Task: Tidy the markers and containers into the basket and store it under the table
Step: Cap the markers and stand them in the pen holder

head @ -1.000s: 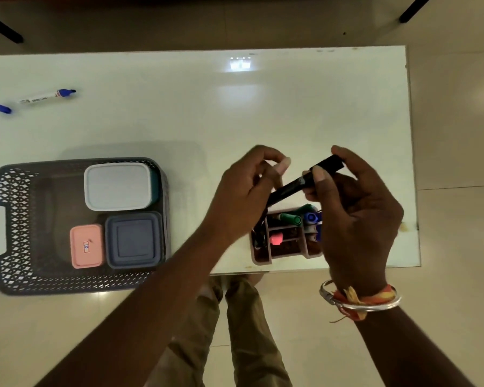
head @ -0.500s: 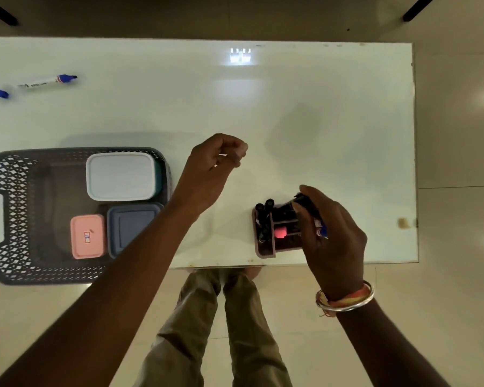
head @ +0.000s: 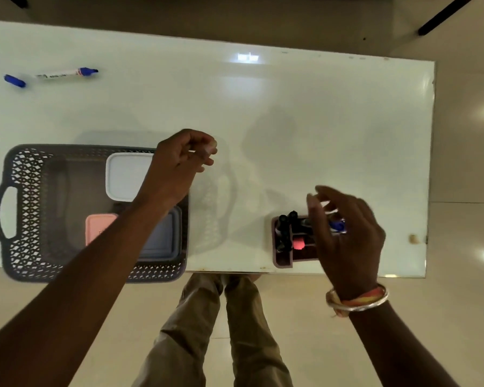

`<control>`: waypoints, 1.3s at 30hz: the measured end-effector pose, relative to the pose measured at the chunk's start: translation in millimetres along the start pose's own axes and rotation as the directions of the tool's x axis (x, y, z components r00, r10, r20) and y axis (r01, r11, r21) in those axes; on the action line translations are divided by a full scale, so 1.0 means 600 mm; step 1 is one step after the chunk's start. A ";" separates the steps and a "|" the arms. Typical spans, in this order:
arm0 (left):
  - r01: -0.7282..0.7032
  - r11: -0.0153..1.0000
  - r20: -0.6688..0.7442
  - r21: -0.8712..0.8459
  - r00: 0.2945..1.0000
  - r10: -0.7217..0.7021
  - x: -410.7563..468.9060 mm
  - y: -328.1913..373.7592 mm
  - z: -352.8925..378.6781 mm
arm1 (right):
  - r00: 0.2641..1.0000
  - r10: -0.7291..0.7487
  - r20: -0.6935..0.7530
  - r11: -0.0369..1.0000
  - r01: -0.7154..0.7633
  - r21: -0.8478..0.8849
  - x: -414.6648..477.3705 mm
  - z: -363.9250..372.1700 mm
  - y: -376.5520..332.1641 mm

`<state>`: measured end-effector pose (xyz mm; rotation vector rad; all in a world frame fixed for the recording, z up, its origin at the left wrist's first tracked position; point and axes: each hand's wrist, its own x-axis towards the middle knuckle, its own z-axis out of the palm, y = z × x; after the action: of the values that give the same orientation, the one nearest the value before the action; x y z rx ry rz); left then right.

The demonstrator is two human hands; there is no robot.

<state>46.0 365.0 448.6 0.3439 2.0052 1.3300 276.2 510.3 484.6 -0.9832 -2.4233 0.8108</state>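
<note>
Brown plastic holder (head: 282,261) sits directly under the right hand (head: 347,233), whose fingers are spread and relaxed above it, gripping nothing. Black markers (head: 285,227) stand upright in its left compartment, a pink-tipped one (head: 298,243) shows in the middle, and a blue marker (head: 337,226) lies just under the fingers. The holder is at the table's (head: 319,121) near edge; past the hand, open white tabletop runs to the far edge and to the right edge. A bangle (head: 358,300) circles that wrist.

Well to the left, the left hand (head: 179,163) hangs over the basket's (head: 25,219) right rim, fingers curled in toward the thumb with nothing visible between them. Below it the dark lattice basket holds a white container (head: 126,174), a pink container (head: 98,227) and a grey-blue container (head: 162,238), all lidded; its left half is bare, and its near side overhangs the table edge. A faint mark on the pink lid cannot be read.

Far beyond the left hand, near the far-left corner, a white marker (head: 65,74) lies uncapped, its blue cap (head: 15,81) just beside it. The printing on its barrel is too blurred to read.
</note>
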 end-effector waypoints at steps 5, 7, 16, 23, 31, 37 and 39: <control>-0.037 0.994 -0.071 -0.098 0.997 0.031 0.039 -0.010 -0.076 | 0.992 -0.105 -0.074 0.985 0.114 0.129 0.121 0.076 -0.093; -0.052 0.995 -0.101 -0.082 0.994 0.044 0.055 -0.016 -0.121 | 0.992 -0.126 0.008 0.969 0.121 0.215 0.166 0.134 -0.139; -0.035 0.972 -0.267 0.231 0.959 0.098 0.136 -0.085 -0.409 | 0.760 -0.294 0.580 0.953 0.283 0.111 0.264 0.456 -0.308; 0.045 0.726 -0.268 0.686 0.943 0.195 0.207 -0.148 -0.560 | 0.611 -0.317 0.725 0.854 0.516 -0.061 0.314 0.628 -0.406; -0.027 0.177 0.002 0.984 0.990 0.140 0.254 -0.184 -0.577 | 0.541 -0.331 0.773 0.674 0.709 -0.208 0.317 0.703 -0.428; -0.135 0.064 0.123 0.989 0.978 0.168 0.264 -0.205 -0.582 | 0.617 -0.248 0.747 0.841 0.520 -0.151 0.309 0.685 -0.400; -0.087 0.144 0.061 0.986 0.982 0.179 0.265 -0.207 -0.582 | 0.714 -0.182 0.676 0.938 0.333 -0.099 0.306 0.666 -0.390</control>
<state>-285.4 155.2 355.5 1.1082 2.7048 -0.2310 -183.1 362.3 361.4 -0.4128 -3.2245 0.9156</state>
